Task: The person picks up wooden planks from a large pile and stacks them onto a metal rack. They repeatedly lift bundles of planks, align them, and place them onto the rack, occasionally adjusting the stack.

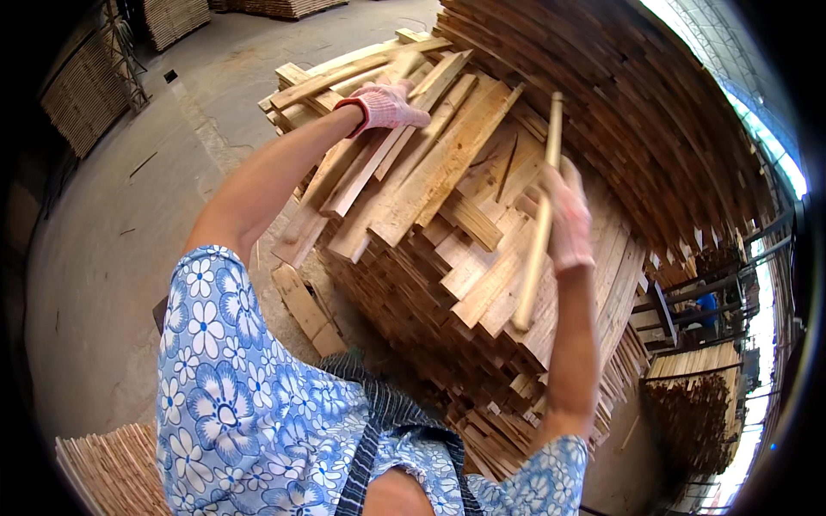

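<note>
Left of the near lumber stack (404, 301), bare concrete floor (129, 258) gives the left arm open room to swing. A plank (303, 308) lies on the ground close to the stack's left foot, a likely trip point for anyone stepping in.

The hands are well apart. The gloved left hand (391, 105) is over the far left part of the stack's top, fingers spread among loose boards; blur and overlap mean I cannot tell whether it grips one. Just below it, a pale-edged board (366, 181) slants toward the stack's near edge. Several board ends overhang that edge unevenly, so pressing near the middle of a board should tip it less than bearing on its end.

Over the stack's right half, the gloved right hand (564, 219) appears closed around a wooden stick (539, 245), near its middle. A firm, balanced hold there would keep both tips under control. Behind the stack, rising to the right, a tall board pile (619, 95) leaves less room, so the stick's far tip calls for care.
</note>
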A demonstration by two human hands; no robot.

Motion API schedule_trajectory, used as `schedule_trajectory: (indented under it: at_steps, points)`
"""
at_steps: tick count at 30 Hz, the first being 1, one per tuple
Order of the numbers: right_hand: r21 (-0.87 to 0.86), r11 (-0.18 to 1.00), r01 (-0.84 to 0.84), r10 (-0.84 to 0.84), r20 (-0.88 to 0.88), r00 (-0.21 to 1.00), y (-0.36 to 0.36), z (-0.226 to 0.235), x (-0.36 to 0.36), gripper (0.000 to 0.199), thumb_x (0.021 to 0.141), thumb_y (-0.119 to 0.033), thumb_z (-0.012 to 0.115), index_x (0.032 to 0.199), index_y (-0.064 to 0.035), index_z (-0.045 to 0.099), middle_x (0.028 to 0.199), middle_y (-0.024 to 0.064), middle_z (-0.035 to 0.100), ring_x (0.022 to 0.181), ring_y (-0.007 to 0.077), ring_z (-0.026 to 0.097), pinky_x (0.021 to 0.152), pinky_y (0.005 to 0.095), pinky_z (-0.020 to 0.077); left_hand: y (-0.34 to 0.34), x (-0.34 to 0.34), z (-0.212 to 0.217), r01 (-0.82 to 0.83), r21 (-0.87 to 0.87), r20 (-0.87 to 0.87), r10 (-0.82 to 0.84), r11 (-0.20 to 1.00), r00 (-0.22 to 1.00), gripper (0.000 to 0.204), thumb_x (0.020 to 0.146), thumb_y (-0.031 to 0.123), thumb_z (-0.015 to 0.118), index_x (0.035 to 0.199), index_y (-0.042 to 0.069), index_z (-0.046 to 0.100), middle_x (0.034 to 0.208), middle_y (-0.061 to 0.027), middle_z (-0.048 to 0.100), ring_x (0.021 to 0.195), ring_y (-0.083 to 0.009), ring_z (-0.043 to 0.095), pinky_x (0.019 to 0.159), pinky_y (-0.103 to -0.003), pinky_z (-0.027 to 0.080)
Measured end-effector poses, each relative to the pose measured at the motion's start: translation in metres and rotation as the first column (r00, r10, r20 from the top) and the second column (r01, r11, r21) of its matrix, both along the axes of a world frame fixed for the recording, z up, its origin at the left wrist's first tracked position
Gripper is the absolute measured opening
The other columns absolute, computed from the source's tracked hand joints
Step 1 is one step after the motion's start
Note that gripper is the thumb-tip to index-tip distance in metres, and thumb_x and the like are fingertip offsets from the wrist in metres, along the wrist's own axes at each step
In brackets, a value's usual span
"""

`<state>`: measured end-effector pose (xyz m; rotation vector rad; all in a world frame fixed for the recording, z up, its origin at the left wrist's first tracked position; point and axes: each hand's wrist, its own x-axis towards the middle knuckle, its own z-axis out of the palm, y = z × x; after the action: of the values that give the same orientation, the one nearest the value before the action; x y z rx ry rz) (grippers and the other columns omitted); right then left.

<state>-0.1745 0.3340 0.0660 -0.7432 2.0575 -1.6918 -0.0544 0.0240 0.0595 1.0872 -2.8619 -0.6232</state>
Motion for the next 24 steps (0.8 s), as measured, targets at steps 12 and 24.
schedule_trajectory:
  at_steps: [12, 24]
  points:
    - [-0.155, 0.988, -0.015, 0.071, 0.362, 0.93, -0.015, -0.019, 0.01, 0.072, 0.089, 0.0, 0.063, 0.153, -0.0093, 0.032, 0.094, 0.0128, 0.06, 0.069, 0.0202, 0.064, 0.058, 0.0344, 0.0576, -0.02, -0.007, 0.001, 0.088, -0.013, -0.034, -0.089, 0.996, 0.995, 0.07, 0.093, 0.046, 0.058, 0.151, 0.008, 0.046, 0.129, -0.0183, 0.063, 0.092, -0.0209, 0.065, 0.076, -0.036, 0.056]
    - [0.446, 0.731, 0.516, -0.482, -0.198, 0.854, 0.341, 0.017, 0.034, 0.094, 0.083, -0.013, 0.077, 0.163, -0.0139, 0.027, 0.108, 0.0103, 0.065, 0.084, 0.0162, 0.063, 0.077, 0.0302, 0.0563, -0.035, -0.006, -0.016, 0.118, -0.089, -0.093, -0.126, 0.989, 0.988, 0.068, 0.091, 0.046, 0.055, 0.15, 0.013, 0.044, 0.135, -0.0192, 0.064, 0.123, -0.0378, 0.062, 0.102, -0.042, 0.047]
